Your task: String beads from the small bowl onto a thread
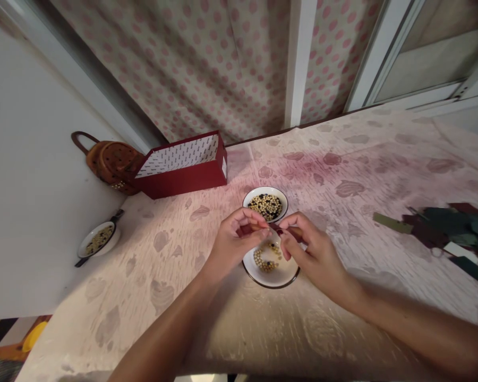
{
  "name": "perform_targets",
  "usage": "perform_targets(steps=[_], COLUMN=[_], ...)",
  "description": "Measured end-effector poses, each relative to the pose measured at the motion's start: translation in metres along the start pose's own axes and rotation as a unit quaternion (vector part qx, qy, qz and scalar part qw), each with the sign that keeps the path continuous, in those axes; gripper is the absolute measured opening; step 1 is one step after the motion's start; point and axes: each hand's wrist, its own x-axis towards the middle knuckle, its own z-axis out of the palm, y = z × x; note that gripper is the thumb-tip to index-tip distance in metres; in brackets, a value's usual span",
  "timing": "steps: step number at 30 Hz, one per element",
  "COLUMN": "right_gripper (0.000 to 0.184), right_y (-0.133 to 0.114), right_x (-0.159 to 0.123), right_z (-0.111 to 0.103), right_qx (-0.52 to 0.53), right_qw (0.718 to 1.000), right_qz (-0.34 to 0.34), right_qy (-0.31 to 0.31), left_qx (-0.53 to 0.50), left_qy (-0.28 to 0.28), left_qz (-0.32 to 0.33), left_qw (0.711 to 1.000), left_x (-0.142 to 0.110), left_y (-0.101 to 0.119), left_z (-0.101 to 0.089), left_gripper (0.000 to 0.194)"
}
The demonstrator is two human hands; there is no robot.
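My left hand [236, 236] and my right hand [314, 249] meet above a white dark-rimmed bowl [283, 275], fingertips almost touching. Thumb and fingers of each are pinched together; whatever lies between them is too small to make out. Small round yellowish and dark beads or beans [265, 262] lie in the left part of this near bowl. Just beyond my fingers stands a second white bowl [258, 193], holding a thicker layer of mixed pale and black pieces [267, 206]. My right hand partly covers the near bowl's right side.
A dark red open box [191, 179] stands at the back left, with a brown bag [113, 162] beside it. Another white bowl [112, 241] of small pieces is at the far left. Flat dark green and maroon scraps [454, 233] are heaped at the right on the patterned tablecloth [151, 276].
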Motion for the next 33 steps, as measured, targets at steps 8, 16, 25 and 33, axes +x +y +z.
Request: perform_targets(steps=[8,16,25,33], right_gripper=[0.003,0.001,0.003,0.004], right_y=[0.001,-0.002,-0.003,-0.004], right_x=[-0.001,0.001,0.003,0.007], right_z=[0.001,-0.001,0.0,-0.002], right_qx=[-0.022,-0.049,-0.011,0.017], right_qw=[1.0,0.999,1.0,0.999], right_qz=[-0.013,-0.018,0.007,0.018], right_qy=[-0.007,0.005,0.012,0.031], left_qx=[-0.009,0.011,0.138,0.409], left_qy=[-0.006,0.004,0.074,0.042], left_qz=[0.002,0.009,0.102,0.197], left_qw=[1.0,1.0,0.982,0.89], left_x=[-0.001,-0.002,0.013,0.016], left_y=[0.0,0.004,-0.004,-0.004], left_z=[0.001,0.004,0.0,-0.009], left_gripper=[0.021,0.021,0.013,0.016])
